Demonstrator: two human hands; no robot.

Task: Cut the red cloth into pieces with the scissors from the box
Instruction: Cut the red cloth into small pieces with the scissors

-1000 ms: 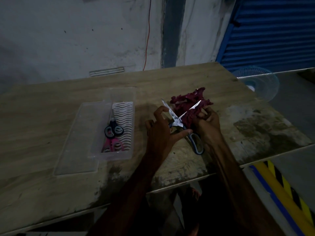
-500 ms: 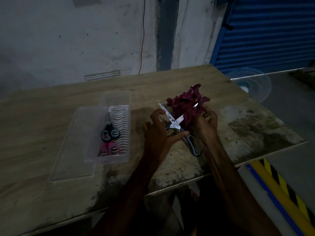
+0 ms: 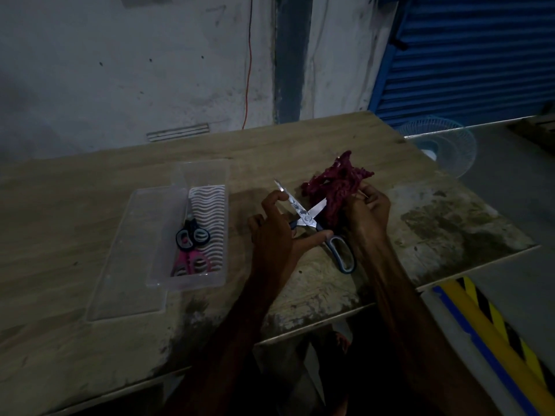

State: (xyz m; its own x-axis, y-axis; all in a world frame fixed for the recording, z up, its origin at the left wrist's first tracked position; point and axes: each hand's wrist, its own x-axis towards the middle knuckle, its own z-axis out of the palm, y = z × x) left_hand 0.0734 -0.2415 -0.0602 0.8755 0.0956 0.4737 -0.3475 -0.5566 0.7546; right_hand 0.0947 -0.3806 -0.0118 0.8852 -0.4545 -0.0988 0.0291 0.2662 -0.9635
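A crumpled red cloth (image 3: 336, 187) is bunched above the wooden table (image 3: 90, 181), and my right hand (image 3: 368, 216) is closed around its right side. Grey-and-blue-handled scissors (image 3: 306, 220) have their blades spread apart. One blade points up and left; the other runs into the cloth, which hides its tip. My left hand (image 3: 274, 232) grips the scissors at the pivot, index finger on the upper blade and thumb underneath. One handle loop hangs below between my wrists.
A clear plastic box (image 3: 156, 267) stands to the left with black scissors (image 3: 192, 234) and pink scissors (image 3: 190, 262) inside. Its clear lid (image 3: 126, 265) lies flat beside it. The table's front edge runs just under my forearms. A fan (image 3: 444, 148) stands beyond the right corner.
The right blade's tip, visible above the cloth a second ago, is now buried in the cloth. Both hands keep their grips and have barely moved.
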